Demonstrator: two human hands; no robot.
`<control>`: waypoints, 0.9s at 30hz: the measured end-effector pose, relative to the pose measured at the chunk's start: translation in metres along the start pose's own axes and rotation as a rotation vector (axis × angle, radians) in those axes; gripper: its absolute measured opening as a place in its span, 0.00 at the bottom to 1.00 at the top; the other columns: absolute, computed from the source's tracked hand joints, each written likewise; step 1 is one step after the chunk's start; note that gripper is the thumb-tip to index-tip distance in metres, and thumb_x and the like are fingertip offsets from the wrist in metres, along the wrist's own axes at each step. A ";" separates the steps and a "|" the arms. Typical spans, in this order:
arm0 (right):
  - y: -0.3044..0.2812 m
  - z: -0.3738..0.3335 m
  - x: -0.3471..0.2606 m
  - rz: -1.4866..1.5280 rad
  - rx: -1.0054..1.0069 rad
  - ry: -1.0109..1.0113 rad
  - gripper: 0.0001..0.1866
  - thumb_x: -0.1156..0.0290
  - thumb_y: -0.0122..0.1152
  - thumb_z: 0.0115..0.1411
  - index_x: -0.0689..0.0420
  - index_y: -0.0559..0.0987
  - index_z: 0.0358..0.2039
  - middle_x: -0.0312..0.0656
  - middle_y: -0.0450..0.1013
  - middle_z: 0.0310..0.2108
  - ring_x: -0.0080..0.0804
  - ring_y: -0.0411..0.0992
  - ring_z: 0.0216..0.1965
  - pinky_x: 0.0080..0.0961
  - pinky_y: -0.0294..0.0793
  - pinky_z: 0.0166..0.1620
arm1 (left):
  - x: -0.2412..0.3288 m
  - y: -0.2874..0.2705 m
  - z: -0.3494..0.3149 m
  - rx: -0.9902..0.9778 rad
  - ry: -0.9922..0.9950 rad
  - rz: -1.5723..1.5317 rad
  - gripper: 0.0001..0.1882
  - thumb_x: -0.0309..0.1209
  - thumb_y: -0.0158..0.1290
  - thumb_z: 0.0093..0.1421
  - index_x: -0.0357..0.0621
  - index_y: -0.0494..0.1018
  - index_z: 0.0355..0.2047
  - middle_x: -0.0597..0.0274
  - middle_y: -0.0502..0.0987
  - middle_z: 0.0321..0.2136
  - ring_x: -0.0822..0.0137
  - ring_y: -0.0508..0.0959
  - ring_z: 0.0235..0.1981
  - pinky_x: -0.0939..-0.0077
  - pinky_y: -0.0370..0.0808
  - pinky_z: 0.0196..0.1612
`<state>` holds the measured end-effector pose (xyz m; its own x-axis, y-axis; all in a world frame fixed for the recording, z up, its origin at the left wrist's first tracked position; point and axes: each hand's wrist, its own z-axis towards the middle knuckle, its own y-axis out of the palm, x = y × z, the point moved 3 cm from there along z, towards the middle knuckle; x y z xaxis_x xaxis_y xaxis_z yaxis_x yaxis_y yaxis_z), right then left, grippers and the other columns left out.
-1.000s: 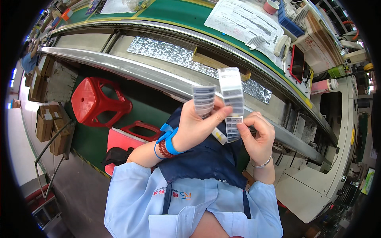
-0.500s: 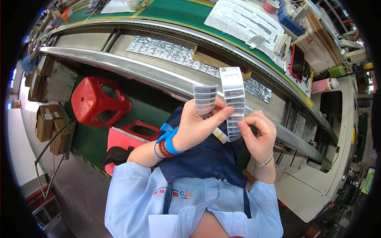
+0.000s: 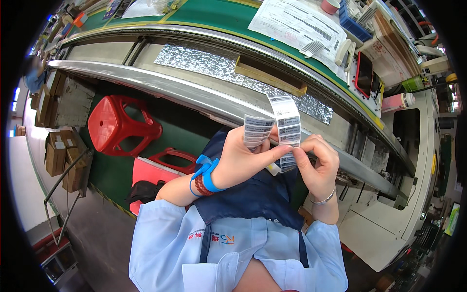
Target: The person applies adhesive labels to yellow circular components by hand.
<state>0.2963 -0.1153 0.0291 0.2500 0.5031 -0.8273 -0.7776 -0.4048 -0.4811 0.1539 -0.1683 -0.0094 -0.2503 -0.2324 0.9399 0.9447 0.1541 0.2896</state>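
A strip of printed labels (image 3: 289,127), white with small square codes and dark lines, is held up in front of my body. My left hand (image 3: 248,159), with a blue wrist strap (image 3: 210,175) and a beaded bracelet, pinches it between thumb and fingers. Another folded length of labels (image 3: 258,130) rises from the left hand's fingers. At the strip's right edge my right hand (image 3: 316,158) is closed, thumb and forefinger gripping it close to my left thumb. The strip's top curls over, and its lower end hangs below the thumbs.
Ahead runs a metal-railed conveyor (image 3: 146,82) with silver foil sheet (image 3: 199,63) and an open cardboard tray (image 3: 270,77). Papers (image 3: 296,27) and a red-edged phone (image 3: 364,74) lie beyond. A red stool (image 3: 109,124) stands at left, a pale machine (image 3: 379,233) at right.
The left hand's thumb has moved down and right along the strip, toward the right thumb. The strip's upper end now curls over, and the folded length has shifted slightly right and down.
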 end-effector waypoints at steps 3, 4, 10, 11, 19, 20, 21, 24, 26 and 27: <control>0.001 0.001 0.002 0.038 0.025 0.014 0.05 0.79 0.60 0.45 0.61 0.72 0.21 0.37 0.66 0.18 0.26 0.62 0.20 0.19 0.60 0.27 | -0.002 0.001 0.001 0.042 0.010 0.031 0.11 0.22 0.58 0.47 0.35 0.72 0.33 0.76 0.64 0.12 0.87 0.58 0.14 0.90 0.56 0.17; 0.001 0.002 0.003 0.087 0.067 0.025 0.05 0.79 0.60 0.45 0.62 0.72 0.22 0.38 0.67 0.20 0.25 0.63 0.22 0.18 0.62 0.29 | -0.002 0.001 0.001 0.046 0.010 0.034 0.11 0.23 0.59 0.47 0.36 0.72 0.31 0.76 0.63 0.12 0.87 0.58 0.14 0.90 0.57 0.17; 0.000 0.005 0.008 0.121 0.092 -0.006 0.05 0.80 0.59 0.47 0.63 0.71 0.23 0.39 0.67 0.23 0.25 0.65 0.25 0.17 0.64 0.30 | -0.006 0.003 0.002 0.044 -0.019 0.038 0.10 0.24 0.60 0.46 0.38 0.70 0.28 0.75 0.67 0.16 0.87 0.59 0.15 0.91 0.57 0.17; 0.001 0.005 0.009 0.122 0.093 -0.012 0.05 0.80 0.59 0.47 0.63 0.71 0.23 0.39 0.67 0.23 0.25 0.65 0.25 0.17 0.64 0.30 | -0.005 0.003 0.003 0.005 -0.076 0.016 0.12 0.21 0.59 0.46 0.37 0.68 0.31 0.70 0.70 0.21 0.87 0.61 0.17 0.92 0.59 0.19; 0.007 0.001 0.019 0.218 0.102 0.117 0.05 0.78 0.60 0.48 0.63 0.72 0.24 0.38 0.68 0.23 0.23 0.65 0.25 0.16 0.64 0.31 | -0.004 0.006 0.008 -0.054 -0.168 0.031 0.18 0.21 0.58 0.47 0.38 0.66 0.39 0.71 0.72 0.29 0.87 0.63 0.23 0.92 0.60 0.22; 0.007 0.001 0.019 0.217 0.102 0.111 0.05 0.78 0.60 0.48 0.63 0.72 0.24 0.38 0.68 0.23 0.23 0.65 0.25 0.16 0.64 0.31 | -0.005 0.006 0.007 -0.054 -0.162 0.033 0.18 0.21 0.58 0.47 0.38 0.66 0.39 0.71 0.72 0.29 0.87 0.63 0.23 0.92 0.60 0.22; 0.007 0.002 0.020 0.208 0.102 0.112 0.05 0.78 0.60 0.48 0.63 0.72 0.24 0.38 0.68 0.23 0.23 0.65 0.25 0.16 0.64 0.31 | -0.008 0.006 0.007 -0.039 -0.151 -0.019 0.19 0.21 0.58 0.47 0.38 0.66 0.40 0.70 0.72 0.29 0.87 0.64 0.24 0.92 0.61 0.23; 0.008 0.002 0.022 0.229 0.099 0.128 0.05 0.78 0.60 0.48 0.64 0.72 0.24 0.37 0.68 0.23 0.22 0.65 0.26 0.15 0.64 0.32 | -0.006 0.005 0.010 -0.041 -0.133 -0.061 0.19 0.21 0.57 0.48 0.38 0.66 0.41 0.70 0.72 0.30 0.86 0.66 0.27 0.92 0.63 0.25; 0.009 0.002 0.023 0.264 0.090 0.149 0.05 0.78 0.60 0.49 0.64 0.72 0.24 0.36 0.68 0.23 0.21 0.65 0.26 0.15 0.64 0.32 | -0.005 0.002 0.010 -0.050 -0.134 -0.048 0.18 0.21 0.56 0.49 0.37 0.66 0.41 0.70 0.72 0.29 0.86 0.66 0.27 0.92 0.63 0.25; 0.008 0.004 0.024 0.289 0.106 0.175 0.05 0.78 0.60 0.49 0.64 0.72 0.24 0.35 0.68 0.23 0.19 0.65 0.26 0.15 0.64 0.33 | -0.005 0.001 0.014 -0.090 -0.135 -0.046 0.16 0.23 0.55 0.51 0.37 0.66 0.40 0.70 0.71 0.29 0.85 0.66 0.27 0.91 0.63 0.26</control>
<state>0.2940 -0.1029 0.0064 0.0987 0.2372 -0.9664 -0.8840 -0.4250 -0.1946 0.1534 -0.1539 -0.0110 -0.3146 -0.1053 0.9434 0.9451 0.0581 0.3217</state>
